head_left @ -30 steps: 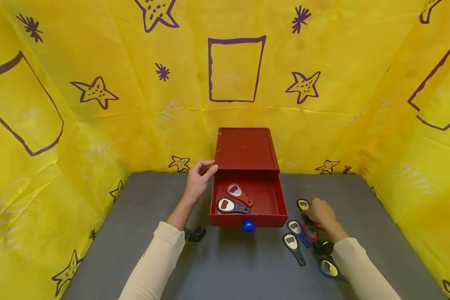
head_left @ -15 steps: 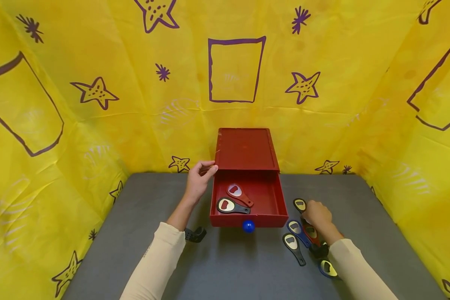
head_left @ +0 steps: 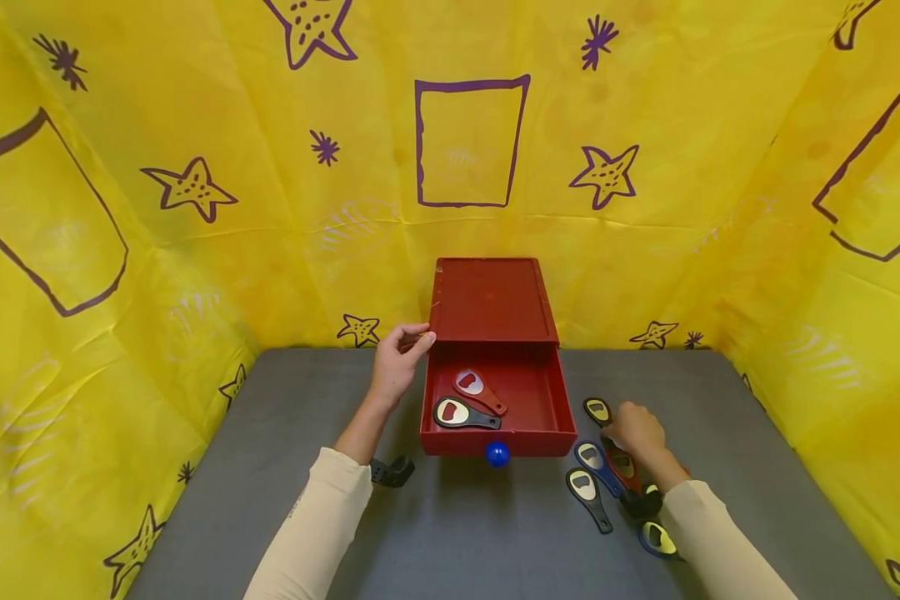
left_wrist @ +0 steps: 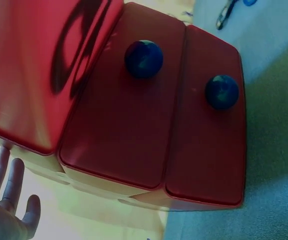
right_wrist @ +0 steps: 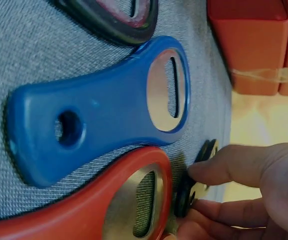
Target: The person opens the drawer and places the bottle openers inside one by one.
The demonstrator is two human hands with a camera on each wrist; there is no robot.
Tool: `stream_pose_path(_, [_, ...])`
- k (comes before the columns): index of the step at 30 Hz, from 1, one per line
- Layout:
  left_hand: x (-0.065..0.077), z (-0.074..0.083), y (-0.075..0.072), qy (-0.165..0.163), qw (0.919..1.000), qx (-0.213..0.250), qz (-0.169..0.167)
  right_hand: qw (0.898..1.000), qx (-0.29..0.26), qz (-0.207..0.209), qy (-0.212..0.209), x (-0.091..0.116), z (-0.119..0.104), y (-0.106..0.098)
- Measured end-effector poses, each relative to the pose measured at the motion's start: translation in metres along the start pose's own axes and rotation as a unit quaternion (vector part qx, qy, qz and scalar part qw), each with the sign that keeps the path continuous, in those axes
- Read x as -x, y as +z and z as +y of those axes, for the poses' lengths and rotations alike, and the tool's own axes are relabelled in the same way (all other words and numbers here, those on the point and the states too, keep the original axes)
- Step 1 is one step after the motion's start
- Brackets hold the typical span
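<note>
- Left hand point(head_left: 394, 367), fingers apart, touches the red cabinet point(head_left: 490, 300) at its left side
- Pulled-out drawer point(head_left: 457, 442) holds a red opener point(head_left: 491, 402) and a black opener point(head_left: 476, 417)
- Right hand point(head_left: 637, 429), there, pinching another black opener point(head_left: 597, 410), right of the drawer

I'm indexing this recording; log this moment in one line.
left hand: at left edge of cabinet | right hand: pinching black bottle opener | open top drawer: one red opener, one black-handled opener | table: more openers
</note>
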State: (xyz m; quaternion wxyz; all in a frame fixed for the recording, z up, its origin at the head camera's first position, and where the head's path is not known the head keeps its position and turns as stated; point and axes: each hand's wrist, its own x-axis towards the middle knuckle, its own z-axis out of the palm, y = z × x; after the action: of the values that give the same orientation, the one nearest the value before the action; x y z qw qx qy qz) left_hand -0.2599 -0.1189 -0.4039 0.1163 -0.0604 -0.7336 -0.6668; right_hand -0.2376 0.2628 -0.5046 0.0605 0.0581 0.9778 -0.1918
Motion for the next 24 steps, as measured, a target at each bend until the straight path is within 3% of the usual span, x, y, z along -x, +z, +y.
stream_pose_path(3, [-0.006,-0.012,-0.001,-0.004,1.0,-0.005,0.005,1.0,-0.016,0.001,-0.006,-0.001,0.001,0.0])
stream_pose_path(11, [-0.008,-0.008,-0.004,-0.011,0.9996,-0.025,-0.011,0.997,-0.069,0.019,-0.036,0.0,-0.002,-0.013])
stream_pose_path(17, [-0.01,-0.005,-0.008,0.02,0.9991,-0.037,-0.007,0.994,-0.1,0.014,-0.048,0.001,-0.008,-0.037])
stream_pose_path(24, [-0.014,-0.007,-0.013,0.063,0.9956,-0.064,-0.027,0.994,-0.088,0.032,-0.06,0.008,-0.014,-0.064])
